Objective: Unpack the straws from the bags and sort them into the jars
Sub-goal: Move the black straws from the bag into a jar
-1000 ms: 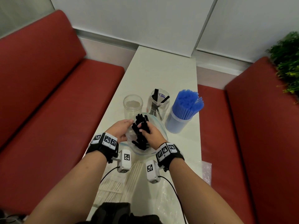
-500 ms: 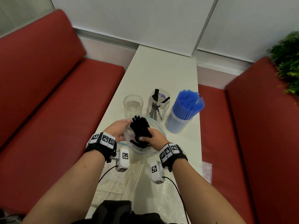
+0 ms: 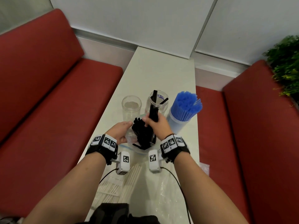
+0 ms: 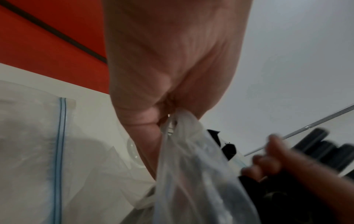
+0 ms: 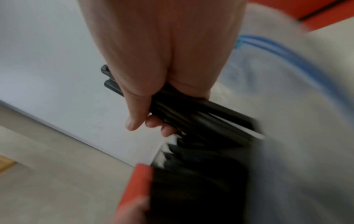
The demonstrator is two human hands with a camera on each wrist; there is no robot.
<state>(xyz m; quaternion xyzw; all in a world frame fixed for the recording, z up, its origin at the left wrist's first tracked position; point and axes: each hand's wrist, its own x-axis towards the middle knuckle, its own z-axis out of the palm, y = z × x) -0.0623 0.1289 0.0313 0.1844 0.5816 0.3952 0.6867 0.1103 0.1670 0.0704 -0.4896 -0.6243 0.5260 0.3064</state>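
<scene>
mostly black straws (image 3: pixel 143 135) bunched upright, clear bag (image 4: pixel 193 174) crinkled.

Both bare forearms reach forward over the counter, each wrist wearing a black band with marker blocks. The left grip (image 3: pixel 120 132) sits just left of the right one, fingers and thumb pinched together at their tips. The right grip (image 3: pixel 155 125) is raised slightly farther, fingers (image 5: pixel 153 123) and thumb curled into a closed fist.
</scene>
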